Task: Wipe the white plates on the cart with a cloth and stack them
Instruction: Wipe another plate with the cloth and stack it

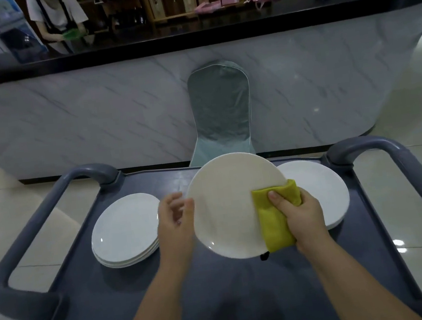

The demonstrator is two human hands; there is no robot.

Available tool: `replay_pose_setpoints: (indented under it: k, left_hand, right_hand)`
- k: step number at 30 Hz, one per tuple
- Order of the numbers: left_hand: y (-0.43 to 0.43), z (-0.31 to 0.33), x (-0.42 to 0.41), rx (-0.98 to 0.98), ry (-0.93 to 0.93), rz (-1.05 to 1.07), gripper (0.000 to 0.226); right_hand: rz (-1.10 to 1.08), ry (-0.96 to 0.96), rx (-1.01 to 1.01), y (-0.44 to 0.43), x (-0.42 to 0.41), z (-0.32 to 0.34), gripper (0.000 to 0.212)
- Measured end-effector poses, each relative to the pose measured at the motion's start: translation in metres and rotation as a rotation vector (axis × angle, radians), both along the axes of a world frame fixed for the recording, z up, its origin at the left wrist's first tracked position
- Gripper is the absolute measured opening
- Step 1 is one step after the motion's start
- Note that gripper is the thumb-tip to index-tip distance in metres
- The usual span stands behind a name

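Hands at lifted plate [226,206] edges: left hand [174,218] round rim, right hand [302,212] round cloth [275,228].

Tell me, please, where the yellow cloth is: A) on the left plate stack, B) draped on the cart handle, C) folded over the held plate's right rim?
C: the right hand grips the yellow cloth around the right rim of the held plate, whose opposite rim the left hand holds.
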State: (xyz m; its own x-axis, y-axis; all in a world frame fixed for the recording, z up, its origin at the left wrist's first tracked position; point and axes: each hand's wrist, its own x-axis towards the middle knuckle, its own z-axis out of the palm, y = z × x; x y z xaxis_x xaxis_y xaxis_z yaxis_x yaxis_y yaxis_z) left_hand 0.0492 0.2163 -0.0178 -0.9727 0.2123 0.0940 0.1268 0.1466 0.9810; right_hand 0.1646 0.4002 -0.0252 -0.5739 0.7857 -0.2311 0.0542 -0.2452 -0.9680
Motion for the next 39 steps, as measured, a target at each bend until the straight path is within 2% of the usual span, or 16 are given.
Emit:
replay_pose_setpoints:
  k: [3,7,13,14,15,17,19,21,24,25,26,28,31,33,36,39]
  left_hand:
    - [0.011,0.024,-0.012,-0.247,0.160,-0.142,0.019]
    - [0.020,0.033,-0.015,-0.283,0.247,-0.119,0.026]
    - [0.045,0.047,0.003,-0.621,1.015,-0.229,0.035]
    - [0.045,0.045,0.003,-0.614,1.017,-0.228,0.035]
    - [0.043,0.045,0.001,-0.570,0.926,-0.192,0.034]
    - [0.034,0.047,-0.001,-0.314,0.531,-0.066,0.029]
    - [0.029,0.043,-0.002,-0.159,0.300,0.030,0.026]
    - [0.030,0.039,0.000,-0.257,0.440,-0.018,0.031]
    - [0.040,0.035,0.003,-0.520,0.884,-0.199,0.038]
    - [0.042,0.033,0.001,-0.516,0.925,-0.223,0.036]
    - [0.042,0.034,0.001,-0.462,0.852,-0.193,0.033]
    - [0.039,0.035,0.005,-0.205,0.494,0.006,0.029]
    - [0.049,0.021,0.023,0.170,-0.091,0.378,0.032]
    - [0.061,0.001,0.036,0.351,-0.315,0.465,0.026]
    - [0.049,-0.025,0.030,0.256,-0.347,0.267,0.028]
    - [0.024,-0.015,0.006,0.094,-0.154,0.050,0.024]
  right_hand:
    - [0.113,0.027,0.054,-0.001,0.003,0.005,0.013]
    - [0.258,0.015,0.215,0.018,0.009,0.022,0.016]
    - [0.579,-0.231,0.891,0.036,-0.005,0.048,0.030]
    - [0.540,-0.193,0.899,0.032,-0.007,0.043,0.032]
    - [0.452,-0.110,0.764,0.028,-0.006,0.040,0.027]
    - [0.273,0.050,0.354,0.024,0.000,0.035,0.019]
    - [0.227,0.067,0.232,0.027,0.005,0.029,0.017]
    - [0.316,-0.040,0.440,0.033,0.003,0.031,0.020]
    - [0.586,-0.203,1.073,0.031,-0.011,0.045,0.042]
    - [0.618,-0.189,1.157,0.031,-0.016,0.049,0.045]
    - [0.605,-0.172,1.126,0.032,-0.019,0.055,0.040]
    - [0.436,-0.051,0.732,0.037,-0.019,0.057,0.022]
    - [0.052,0.099,0.154,0.016,-0.014,0.028,0.019]
    - [-0.095,0.109,-0.099,-0.012,-0.013,0.010,0.019]
    - [-0.164,0.102,-0.224,-0.019,-0.013,-0.002,0.016]
    - [-0.066,0.067,-0.011,0.011,-0.005,0.003,0.011]
